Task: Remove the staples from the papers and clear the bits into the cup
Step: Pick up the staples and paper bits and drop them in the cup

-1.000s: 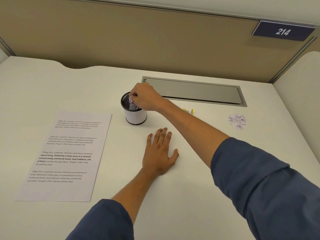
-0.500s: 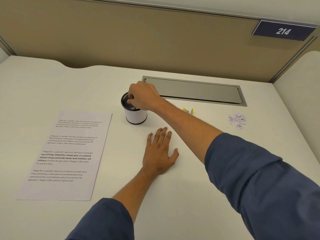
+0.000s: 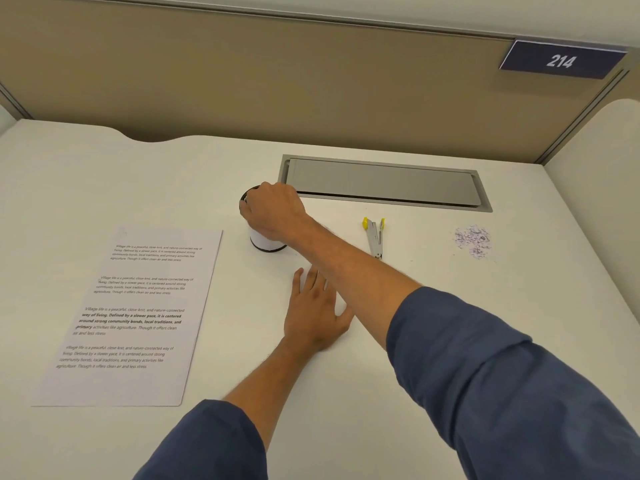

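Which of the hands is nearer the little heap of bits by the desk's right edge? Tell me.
Right, though neither is close. The right hand sits over the cup, far left of the heap of bits; the left hand lies flat on the desk, nearer the person.

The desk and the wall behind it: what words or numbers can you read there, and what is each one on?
"214": white digits on the dark blue plate on the partition.
"Village life is a peaceful, close-knit, and nature-connected way of living. Defined by a slower pace, it is centered around strong community bonds, local traditions, and primary activities like agriculture. Though it offers clean air and less stress": the printed sheet, four times over.
Cup, staple remover: no text visible.
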A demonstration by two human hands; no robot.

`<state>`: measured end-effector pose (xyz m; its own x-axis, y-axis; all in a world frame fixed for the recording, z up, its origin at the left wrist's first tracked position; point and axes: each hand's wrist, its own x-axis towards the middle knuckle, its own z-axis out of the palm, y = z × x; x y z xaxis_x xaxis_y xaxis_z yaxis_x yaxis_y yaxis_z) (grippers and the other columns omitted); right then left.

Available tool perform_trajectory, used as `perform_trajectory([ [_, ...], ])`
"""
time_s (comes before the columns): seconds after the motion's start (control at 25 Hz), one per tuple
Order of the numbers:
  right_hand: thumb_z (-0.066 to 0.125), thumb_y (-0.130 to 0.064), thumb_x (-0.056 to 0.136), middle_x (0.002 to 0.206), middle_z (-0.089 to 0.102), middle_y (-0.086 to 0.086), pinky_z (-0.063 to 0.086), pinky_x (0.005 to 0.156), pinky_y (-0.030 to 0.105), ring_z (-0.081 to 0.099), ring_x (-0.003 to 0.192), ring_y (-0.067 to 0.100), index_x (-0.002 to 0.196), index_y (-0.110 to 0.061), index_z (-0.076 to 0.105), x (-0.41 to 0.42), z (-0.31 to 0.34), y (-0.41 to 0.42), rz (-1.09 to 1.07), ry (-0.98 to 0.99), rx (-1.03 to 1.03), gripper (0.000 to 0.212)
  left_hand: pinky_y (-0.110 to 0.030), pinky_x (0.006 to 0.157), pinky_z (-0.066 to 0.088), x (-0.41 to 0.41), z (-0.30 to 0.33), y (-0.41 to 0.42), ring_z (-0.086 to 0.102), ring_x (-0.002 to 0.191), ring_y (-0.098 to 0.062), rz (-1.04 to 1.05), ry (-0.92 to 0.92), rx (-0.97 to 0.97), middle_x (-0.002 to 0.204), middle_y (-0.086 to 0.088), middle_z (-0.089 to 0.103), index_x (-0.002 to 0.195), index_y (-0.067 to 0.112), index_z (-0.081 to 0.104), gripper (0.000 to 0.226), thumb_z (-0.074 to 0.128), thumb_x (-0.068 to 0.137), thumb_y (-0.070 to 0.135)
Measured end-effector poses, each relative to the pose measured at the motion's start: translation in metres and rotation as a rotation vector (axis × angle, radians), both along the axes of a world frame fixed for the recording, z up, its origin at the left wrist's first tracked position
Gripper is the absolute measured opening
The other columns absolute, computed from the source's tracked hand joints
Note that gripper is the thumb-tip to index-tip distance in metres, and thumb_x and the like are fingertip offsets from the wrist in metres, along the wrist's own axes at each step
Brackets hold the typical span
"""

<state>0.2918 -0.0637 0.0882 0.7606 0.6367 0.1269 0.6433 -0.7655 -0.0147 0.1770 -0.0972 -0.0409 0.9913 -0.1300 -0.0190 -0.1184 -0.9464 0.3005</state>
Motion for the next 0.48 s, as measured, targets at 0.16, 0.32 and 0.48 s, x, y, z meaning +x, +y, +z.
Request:
perform_trajectory([
  [0.16,0.045,-0.008,0.092,0.091,0.063,0.001,0.035,0.082,0.031,0.060,0.086,0.023,0.094,-0.016,0.061,0.0023,0.0018,0.0002,-0.005,-0.016,-0.001,0.018,-0.043,0.118,-0.012,-0.0010,0.0032,0.0001,0.003,0.151,-0.023,0.011,0.018,-0.012,0.163,-0.004,0.016,0.157,0.020,0.012,0.092,-0.003,0.080,0.068],
  [0.32,0.055,-0.002,0.085,0.104,0.062,0.006,0.035,0.069,0.029,0.061,0.090,0.025,0.101,-0.011,0.064,0.0053,0.0020,0.0008,-0.092,0.025,0.124,0.020,-0.043,0.117,-0.015,-0.0018,0.0065,0.0003,0.000,0.151,-0.024,-0.004,0.037,0.007,0.164,-0.005,0.012,0.157,0.019,0.009,0.095,-0.005,0.076,0.067],
  [0.48,0.053,0.000,0.084,0.100,0.065,0.013,0.037,0.063,0.031,0.061,0.087,0.032,0.101,-0.005,0.062,0.0075,0.0080,-0.0029,-0.109,0.159,0.179,0.021,-0.046,0.121,-0.010,-0.0004,0.0052,0.0001,0.002,0.151,-0.023,0.005,0.022,0.007,0.164,-0.005,0.014,0.157,0.019,0.011,0.092,-0.003,0.079,0.067],
])
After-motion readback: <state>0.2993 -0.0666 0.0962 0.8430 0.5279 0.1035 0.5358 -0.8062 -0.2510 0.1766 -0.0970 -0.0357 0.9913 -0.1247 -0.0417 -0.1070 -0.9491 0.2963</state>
